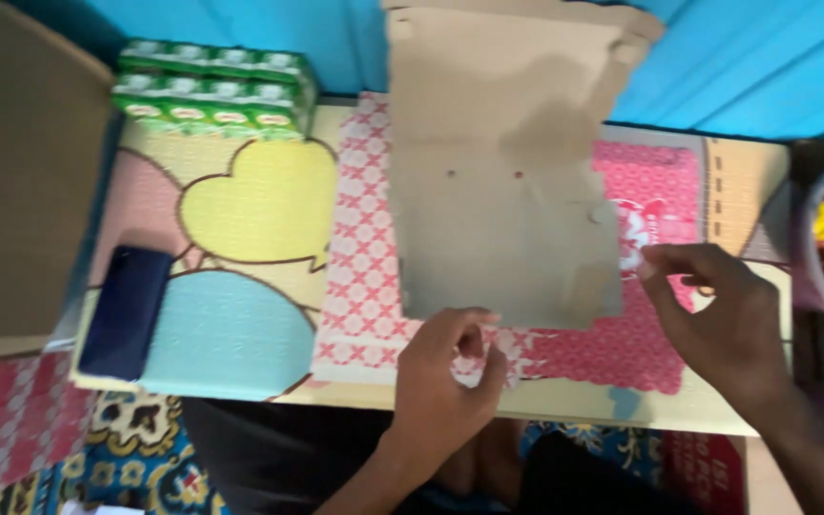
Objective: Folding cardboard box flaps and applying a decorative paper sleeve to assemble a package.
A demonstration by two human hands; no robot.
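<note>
The left hand [445, 367] has its fingers curled, pinching at the pink patterned sheet [622, 334] just below the cardboard sheet [503, 191]. At three o'clock the right hand [717, 315] hovers half-open, thumb and forefinger nearly meeting. At nine o'clock a dark phone [126, 310] lies on the foam mat [240, 334]; green cartons [216, 91] sit at eleven.

Open foam mat [240, 286] left of cardboard sheet [498, 191]; dark phone [126, 310] and green cartons [216, 91] along edges.

Head camera looks steeply down, close over the mat [240, 286].
</note>
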